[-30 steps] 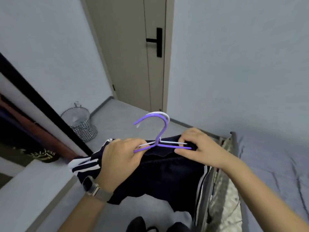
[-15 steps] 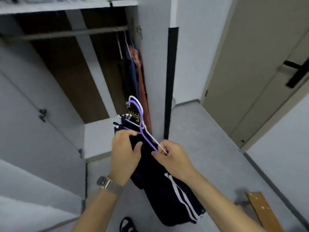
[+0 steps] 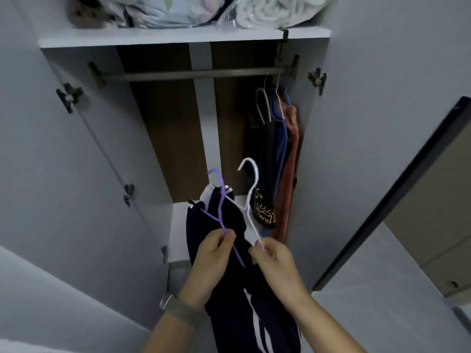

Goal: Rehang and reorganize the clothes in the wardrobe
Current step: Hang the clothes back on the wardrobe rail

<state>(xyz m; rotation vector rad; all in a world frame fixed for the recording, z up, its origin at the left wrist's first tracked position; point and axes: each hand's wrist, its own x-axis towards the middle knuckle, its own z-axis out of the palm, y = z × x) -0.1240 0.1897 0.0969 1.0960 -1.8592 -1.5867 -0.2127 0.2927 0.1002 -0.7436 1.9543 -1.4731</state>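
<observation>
Half a second ago the two hangers lay together against the trousers with the wardrobe off to my left; now I face it squarely and the hangers have come apart, the purple hanger (image 3: pixel 221 200) in my left hand (image 3: pixel 212 253) and the white hanger (image 3: pixel 251 197) in my right hand (image 3: pixel 274 261). My left thumb and fingers pinch the purple one low on its arm, and the navy track trousers (image 3: pixel 239 289) with white side stripes hang from it, down past the bottom of the view between my wrists. My right fingers pinch the tip of the white hanger's arm; it looks bare and stands just beside the purple one, hook up. Both hooks sit well below the hanging rail (image 3: pixel 193 73), which is free along most of its length, with a black garment (image 3: pixel 260 159), a blue garment (image 3: pixel 279 138) and a rust-coloured garment (image 3: pixel 291 159) bunched at its right end. To do this step well I judge I should get the white hanger clear of the cloth first, so it cannot snag, then shift my left grip up toward the neck of the purple hanger, lift it, turn the hook square to the rail, and set it down left of the hung clothes without knocking them. The trousers look loosely draped, so a quick lift could slide them off. No brand or lettering is readable; the black garment carries a yellow line drawing low on its front, and I can make out no words in it.
</observation>
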